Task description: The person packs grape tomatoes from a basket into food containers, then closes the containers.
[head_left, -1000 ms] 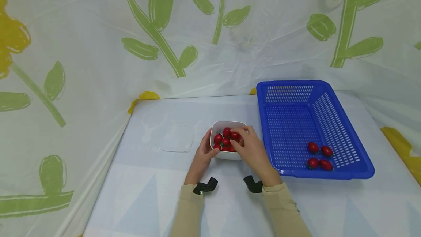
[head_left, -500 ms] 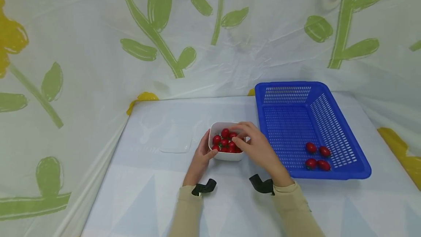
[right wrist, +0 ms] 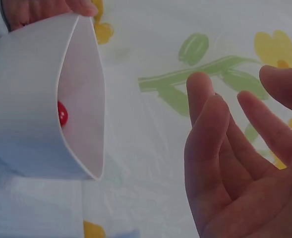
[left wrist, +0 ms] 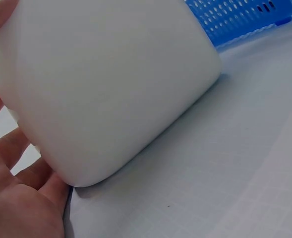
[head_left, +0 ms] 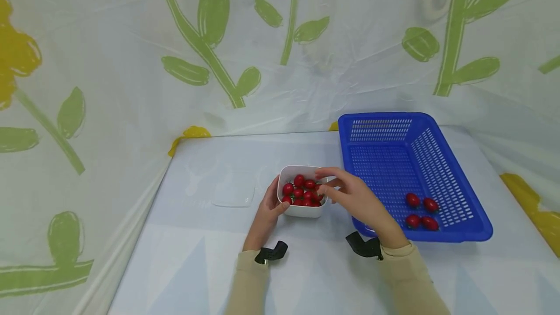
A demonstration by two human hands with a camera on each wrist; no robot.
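While the left hand (head_left: 265,212) grips the white container (head_left: 303,212), thumb over its rim, the tomatoes (head_left: 299,193) inside lie just left of the parted, apparently bare fingers of the right hand (head_left: 358,199); a firm left hold should prevent tipping.

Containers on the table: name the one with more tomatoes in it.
The small white container, gripped by the left hand. Red tomatoes crowd its bottom, with more than four showing; the large blue basket holds just four.
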